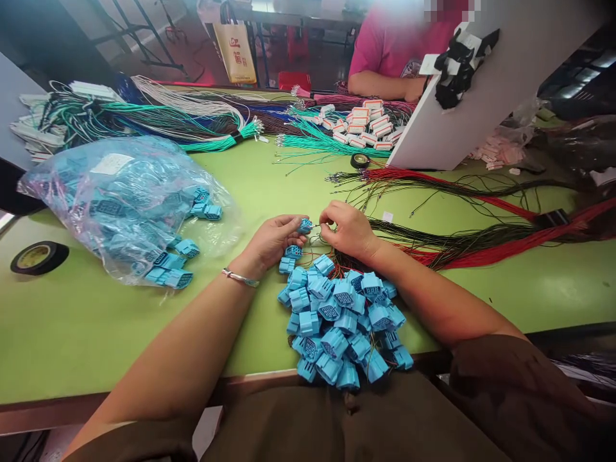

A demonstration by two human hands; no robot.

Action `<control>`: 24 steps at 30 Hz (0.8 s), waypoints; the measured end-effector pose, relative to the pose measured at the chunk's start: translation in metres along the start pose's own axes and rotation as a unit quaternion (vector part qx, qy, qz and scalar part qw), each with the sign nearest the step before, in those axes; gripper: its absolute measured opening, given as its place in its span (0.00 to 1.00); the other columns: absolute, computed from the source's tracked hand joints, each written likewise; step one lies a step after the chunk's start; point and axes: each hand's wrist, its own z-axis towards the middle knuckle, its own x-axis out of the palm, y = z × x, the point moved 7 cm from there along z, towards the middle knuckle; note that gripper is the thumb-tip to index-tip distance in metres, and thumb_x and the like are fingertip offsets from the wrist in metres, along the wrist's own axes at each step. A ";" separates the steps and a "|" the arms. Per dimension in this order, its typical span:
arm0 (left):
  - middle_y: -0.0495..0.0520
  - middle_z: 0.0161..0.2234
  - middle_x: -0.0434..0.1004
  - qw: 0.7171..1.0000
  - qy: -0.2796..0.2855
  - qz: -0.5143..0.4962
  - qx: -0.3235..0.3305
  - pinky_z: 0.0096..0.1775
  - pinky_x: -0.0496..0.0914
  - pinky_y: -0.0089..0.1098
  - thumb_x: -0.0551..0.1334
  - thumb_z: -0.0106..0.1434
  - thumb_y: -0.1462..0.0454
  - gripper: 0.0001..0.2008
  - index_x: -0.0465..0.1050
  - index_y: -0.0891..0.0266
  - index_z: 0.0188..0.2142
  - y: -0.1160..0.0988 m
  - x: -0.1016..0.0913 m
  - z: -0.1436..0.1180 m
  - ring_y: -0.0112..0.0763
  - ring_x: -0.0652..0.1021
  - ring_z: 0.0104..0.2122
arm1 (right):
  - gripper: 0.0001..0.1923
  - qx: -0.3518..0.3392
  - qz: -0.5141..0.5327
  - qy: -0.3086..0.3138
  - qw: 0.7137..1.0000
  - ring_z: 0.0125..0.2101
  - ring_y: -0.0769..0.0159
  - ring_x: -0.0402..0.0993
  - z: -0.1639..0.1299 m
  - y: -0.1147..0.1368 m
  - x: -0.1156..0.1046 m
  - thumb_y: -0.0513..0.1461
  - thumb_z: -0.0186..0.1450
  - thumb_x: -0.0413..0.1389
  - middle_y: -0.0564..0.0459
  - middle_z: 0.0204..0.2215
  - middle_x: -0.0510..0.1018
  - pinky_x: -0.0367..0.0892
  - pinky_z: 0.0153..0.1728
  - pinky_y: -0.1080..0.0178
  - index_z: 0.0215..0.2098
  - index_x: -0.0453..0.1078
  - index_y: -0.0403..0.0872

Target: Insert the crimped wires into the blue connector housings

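Note:
Between the thumb and fingers of my left hand [276, 240] is a blue connector housing [305, 225]. Just to its right, my right hand [347, 226] pinches a thin wire [316, 225] whose end is at the housing's face; whether the tip sits inside is too small to tell. Below both hands lies a pile of blue connector housings [332, 311], with thin wires showing among them, reaching the table's front edge. Bundles of black wires [423, 232] and red wires [486, 253] stretch off to the right behind my right forearm.
A clear plastic bag [129, 205] of blue housings lies open at left, beside a black tape roll [39, 256]. Green and white wire bundles [192, 119] and white connectors [368, 122] line the back. A grey panel [462, 109] stands at right; a person in pink [385, 58] sits beyond.

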 end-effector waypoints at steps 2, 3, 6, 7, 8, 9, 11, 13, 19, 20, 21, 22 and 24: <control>0.53 0.29 0.79 1.000 -0.003 0.006 0.007 0.26 0.70 0.25 0.77 0.46 0.58 0.23 0.78 0.69 0.38 -0.002 0.002 -0.002 0.24 0.77 0.23 | 0.04 -0.012 -0.008 0.009 1.000 0.34 0.63 0.68 0.000 0.003 0.003 0.34 0.60 0.53 0.50 0.30 0.74 0.59 0.36 0.63 0.30 0.70 0.46; 0.52 0.28 0.79 1.000 -0.006 0.011 0.010 0.26 0.70 0.25 0.77 0.44 0.57 0.23 0.78 0.69 0.37 -0.003 0.003 -0.002 0.23 0.76 0.22 | 0.04 -0.016 -0.008 0.017 1.000 0.34 0.63 0.68 0.000 0.004 0.006 0.34 0.61 0.53 0.50 0.31 0.74 0.59 0.36 0.63 0.30 0.70 0.45; 0.51 0.26 0.78 0.999 -0.017 0.026 0.012 0.25 0.69 0.25 0.78 0.42 0.56 0.24 0.77 0.68 0.34 -0.004 0.004 -0.004 0.24 0.76 0.22 | 0.05 -0.013 0.000 0.042 0.999 0.34 0.63 0.68 0.000 0.005 0.014 0.33 0.62 0.52 0.49 0.30 0.74 0.60 0.36 0.63 0.31 0.70 0.45; 0.51 0.25 0.77 0.999 -0.020 0.030 0.012 0.25 0.69 0.25 0.78 0.41 0.56 0.24 0.76 0.68 0.34 -0.004 0.004 -0.004 0.24 0.76 0.22 | 0.05 -0.009 0.002 0.048 0.999 0.34 0.63 0.68 0.001 0.004 0.016 0.33 0.62 0.52 0.49 0.30 0.74 0.60 0.36 0.63 0.31 0.70 0.45; 0.51 0.25 0.77 0.999 -0.022 0.035 0.011 0.25 0.69 0.25 0.78 0.41 0.56 0.24 0.76 0.68 0.33 -0.004 0.005 -0.003 0.24 0.76 0.22 | 0.05 -0.004 0.002 0.052 0.999 0.34 0.63 0.68 0.001 0.004 0.018 0.33 0.62 0.52 0.49 0.30 0.74 0.60 0.36 0.63 0.31 0.69 0.45; 0.51 0.25 0.77 0.999 -0.022 0.039 0.010 0.25 0.69 0.24 0.78 0.41 0.56 0.25 0.76 0.69 0.33 -0.003 0.005 -0.003 0.23 0.75 0.22 | 0.05 0.002 0.000 0.055 0.999 0.33 0.63 0.68 0.000 0.003 0.019 0.33 0.62 0.51 0.49 0.30 0.74 0.60 0.36 0.63 0.31 0.69 0.45; 0.50 0.24 0.77 0.999 -0.023 0.049 0.008 0.24 0.68 0.24 0.78 0.41 0.56 0.24 0.76 0.68 0.33 -0.002 0.005 -0.003 0.23 0.75 0.21 | 0.05 0.016 -0.004 0.060 0.998 0.33 0.64 0.68 -0.001 0.003 0.022 0.33 0.62 0.52 0.49 0.30 0.74 0.59 0.36 0.62 0.30 0.69 0.44; 0.50 0.25 0.76 0.998 -0.028 0.061 0.009 0.24 0.67 0.24 0.78 0.42 0.55 0.24 0.76 0.68 0.33 -0.003 0.005 -0.004 0.22 0.75 0.21 | 0.05 0.022 0.005 0.067 0.998 0.33 0.64 0.67 -0.001 0.005 0.023 0.32 0.62 0.52 0.49 0.29 0.73 0.60 0.36 0.63 0.30 0.68 0.45; 0.49 0.29 0.77 0.991 -0.035 0.121 0.054 0.29 0.70 0.26 0.74 0.47 0.56 0.21 0.78 0.64 0.39 -0.021 -0.002 -0.011 0.23 0.75 0.24 | 0.05 0.008 0.174 0.019 0.985 0.30 0.71 0.67 0.010 -0.007 -0.021 0.36 0.62 0.55 0.51 0.36 0.75 0.65 0.35 0.65 0.37 0.70 0.44; 0.50 0.30 0.78 0.984 -0.040 0.158 0.072 0.31 0.71 0.27 0.74 0.47 0.56 0.21 0.78 0.63 0.39 -0.026 -0.004 -0.013 0.24 0.75 0.25 | 0.09 0.037 0.204 -0.022 0.978 0.28 0.73 0.67 0.012 -0.021 -0.040 0.36 0.61 0.56 0.51 0.40 0.75 0.65 0.33 0.67 0.41 0.71 0.44; 0.51 0.31 0.79 0.973 -0.046 0.209 0.085 0.33 0.72 0.29 0.73 0.47 0.56 0.20 0.79 0.63 0.38 -0.031 -0.005 -0.015 0.25 0.76 0.27 | 0.12 0.070 0.221 -0.059 0.971 0.29 0.74 0.67 0.013 -0.037 -0.059 0.35 0.62 0.56 0.51 0.42 0.75 0.65 0.32 0.68 0.44 0.70 0.45; 0.52 0.31 0.79 0.958 -0.051 0.269 0.089 0.36 0.72 0.30 0.73 0.47 0.57 0.18 0.79 0.63 0.37 -0.035 -0.006 -0.016 0.28 0.76 0.29 | 0.12 0.110 0.230 -0.100 0.962 0.28 0.75 0.67 0.012 -0.054 -0.079 0.35 0.64 0.53 0.52 0.41 0.75 0.65 0.30 0.69 0.46 0.70 0.46; 0.54 0.32 0.81 0.917 -0.062 0.387 0.080 0.41 0.73 0.33 0.70 0.47 0.58 0.15 0.80 0.63 0.35 -0.039 -0.008 -0.019 0.34 0.78 0.33 | 0.12 0.174 0.238 -0.142 0.945 0.27 0.75 0.66 0.005 -0.085 -0.114 0.35 0.66 0.51 0.54 0.37 0.76 0.63 0.26 0.71 0.45 0.71 0.47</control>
